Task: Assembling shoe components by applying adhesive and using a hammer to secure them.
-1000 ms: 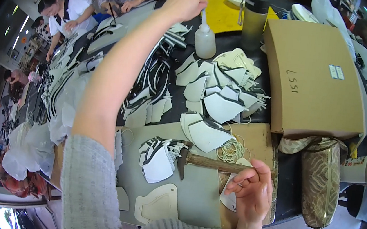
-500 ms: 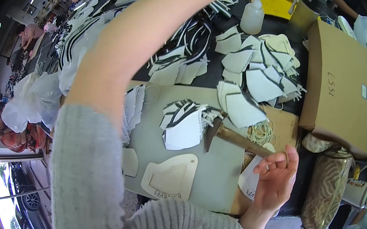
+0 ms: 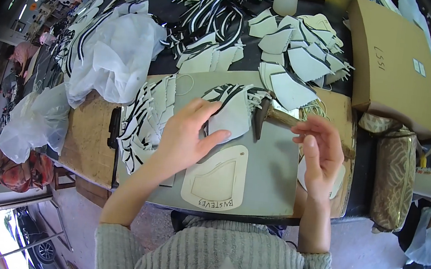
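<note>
My left hand (image 3: 186,134), thumb and fingers apart, is at the left edge of a small stack of white cut pieces with black-and-white strips (image 3: 231,116). Whether its fingertips touch the stack is hard to tell. A hammer (image 3: 281,116) lies to the right of that stack, its head beside the pieces and its wooden handle running rightward. Over the handle is my right hand (image 3: 322,157), thumb apart and fingers loosely bent; part of the handle is hidden behind it. Between my forearms, a cream template with a cut-out shape (image 3: 214,179) lies on the grey board (image 3: 268,188).
More striped pieces (image 3: 145,121) line the board's left side. Piles of white pieces (image 3: 308,63) and striped strips (image 3: 214,7) lie beyond. A plastic bag (image 3: 115,56) is at left; a cardboard box (image 3: 393,64), patterned pouch (image 3: 393,181) and white bottle (image 3: 285,0) also stand around.
My left arm has come back from the far bottle, bringing the hand down to the small stack. My right hand has moved up and over the hammer handle. The view has shifted.
</note>
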Demonstrator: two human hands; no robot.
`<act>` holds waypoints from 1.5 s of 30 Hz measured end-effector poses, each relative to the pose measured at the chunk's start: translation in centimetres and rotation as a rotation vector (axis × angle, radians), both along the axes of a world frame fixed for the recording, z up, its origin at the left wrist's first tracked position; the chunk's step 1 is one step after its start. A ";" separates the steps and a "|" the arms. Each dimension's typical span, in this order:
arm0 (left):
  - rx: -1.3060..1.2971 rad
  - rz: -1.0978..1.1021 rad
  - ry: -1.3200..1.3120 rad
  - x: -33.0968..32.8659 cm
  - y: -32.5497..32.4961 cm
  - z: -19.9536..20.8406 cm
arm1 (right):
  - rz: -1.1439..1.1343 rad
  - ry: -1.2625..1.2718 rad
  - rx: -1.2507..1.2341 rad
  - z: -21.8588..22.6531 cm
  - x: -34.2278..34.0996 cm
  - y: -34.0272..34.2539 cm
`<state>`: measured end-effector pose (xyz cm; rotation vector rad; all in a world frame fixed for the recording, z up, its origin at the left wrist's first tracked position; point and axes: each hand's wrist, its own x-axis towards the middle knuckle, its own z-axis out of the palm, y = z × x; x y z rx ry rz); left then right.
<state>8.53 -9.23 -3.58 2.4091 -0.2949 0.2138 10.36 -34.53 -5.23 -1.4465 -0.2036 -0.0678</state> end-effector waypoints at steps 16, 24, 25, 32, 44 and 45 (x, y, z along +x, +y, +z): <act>-0.784 0.172 0.136 -0.8 -0.5 -0.4 | -0.070 -0.435 -1.079 -1.4 1.7 0.4; -0.520 0.188 0.007 -2.4 -0.4 3.1 | -0.003 -0.374 -1.145 -0.3 1.6 0.2; -0.467 0.181 -0.043 -2.6 -0.5 3.3 | -0.003 -0.375 -1.137 0.0 1.5 0.2; -0.465 0.167 -0.107 -3.6 -0.7 4.2 | 0.040 -0.154 -0.750 1.0 0.8 -1.9; -0.647 0.096 0.034 -3.1 -4.4 5.7 | 0.344 0.411 0.164 6.6 1.1 3.9; -0.647 0.101 0.033 -3.0 -4.2 5.7 | 0.342 0.402 0.214 6.6 0.9 3.9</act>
